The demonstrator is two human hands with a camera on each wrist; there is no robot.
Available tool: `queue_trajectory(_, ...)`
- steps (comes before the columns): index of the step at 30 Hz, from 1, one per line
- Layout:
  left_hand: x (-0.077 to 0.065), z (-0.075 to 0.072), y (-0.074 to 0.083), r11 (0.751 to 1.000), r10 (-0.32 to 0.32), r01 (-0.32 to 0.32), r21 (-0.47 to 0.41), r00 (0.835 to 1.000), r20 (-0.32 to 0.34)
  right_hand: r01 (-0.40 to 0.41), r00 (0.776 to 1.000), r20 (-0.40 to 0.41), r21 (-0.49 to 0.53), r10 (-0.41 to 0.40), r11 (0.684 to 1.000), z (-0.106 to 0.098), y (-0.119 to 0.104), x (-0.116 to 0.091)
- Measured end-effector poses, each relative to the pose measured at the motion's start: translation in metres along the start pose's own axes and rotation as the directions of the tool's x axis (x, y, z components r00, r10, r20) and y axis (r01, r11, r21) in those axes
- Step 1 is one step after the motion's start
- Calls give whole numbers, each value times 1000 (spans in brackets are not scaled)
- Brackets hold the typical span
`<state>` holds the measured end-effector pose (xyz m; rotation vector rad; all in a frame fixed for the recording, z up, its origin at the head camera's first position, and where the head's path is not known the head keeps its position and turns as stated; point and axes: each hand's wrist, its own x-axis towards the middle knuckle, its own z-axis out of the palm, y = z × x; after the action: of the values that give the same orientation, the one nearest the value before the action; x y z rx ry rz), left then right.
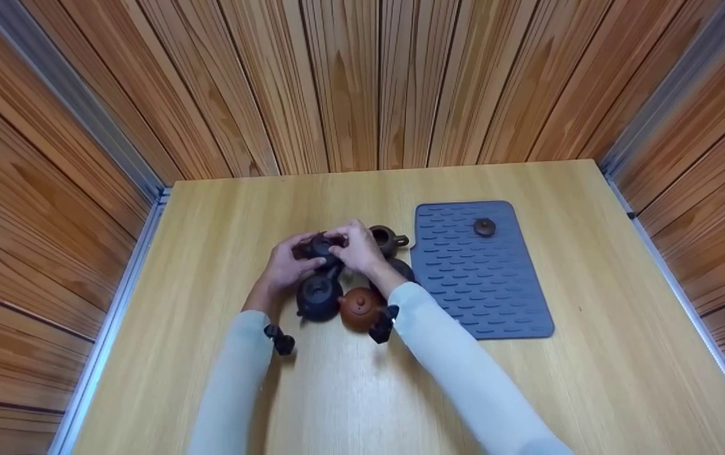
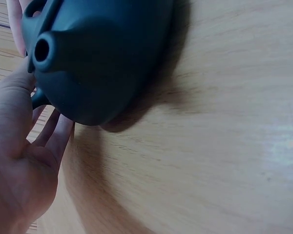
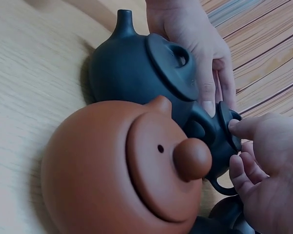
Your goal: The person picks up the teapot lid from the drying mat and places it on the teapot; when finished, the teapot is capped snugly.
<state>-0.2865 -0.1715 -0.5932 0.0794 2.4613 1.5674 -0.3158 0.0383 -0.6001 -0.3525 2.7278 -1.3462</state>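
Note:
Both hands are at a small dark teapot [image 1: 323,245] at the far end of a cluster. My left hand [image 1: 285,264] holds its left side, thumb on the near side and fingers beyond. From the other side my right hand [image 1: 359,249] has thumb and fingertips on its lid [image 3: 226,124], which sits on the pot. Closer to me stands a larger black teapot [image 1: 319,297] with its lid on; its spout [image 2: 63,51] shows in the left wrist view. A reddish-brown teapot [image 1: 359,309], lidded with a round knob, stands to its right.
A lidless dark teapot [image 1: 380,236] stands right of the hands. Another dark teapot [image 1: 402,270] is partly hidden beneath the right forearm. On the right, a grey ribbed mat [image 1: 482,284] bears a small brown lid [image 1: 484,227]. Wood-panelled walls [image 1: 350,82] surround the table.

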Motion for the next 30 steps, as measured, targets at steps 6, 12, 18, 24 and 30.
queue_trajectory(6, 2, 2, 1, 999, 48, -48, -13, 999, -22, 24, 999, 42, 49, -26, 999, -25, -24, -15)
queue_trajectory(12, 1, 0, 2, 999, 22, -23, -36, 1000, -18, 17, 989, 147, 108, -33, 994, -46, -36, -23)
queue_trajectory(18, 1, 0, 1, 999, 18, -19, -37, 1000, -21, 51, 981, 177, 137, -75, 989, -54, -30, -24)
queue_trajectory(24, -2, 4, 1, 999, 11, -12, -42, 1000, -10, 45, 979, 193, 135, -71, 990, -62, -24, -28)
queue_trajectory(30, -2, 2, 0, 999, 37, -37, -35, 999, -16, 62, 982, 162, 190, -93, 980, -71, -21, -27)
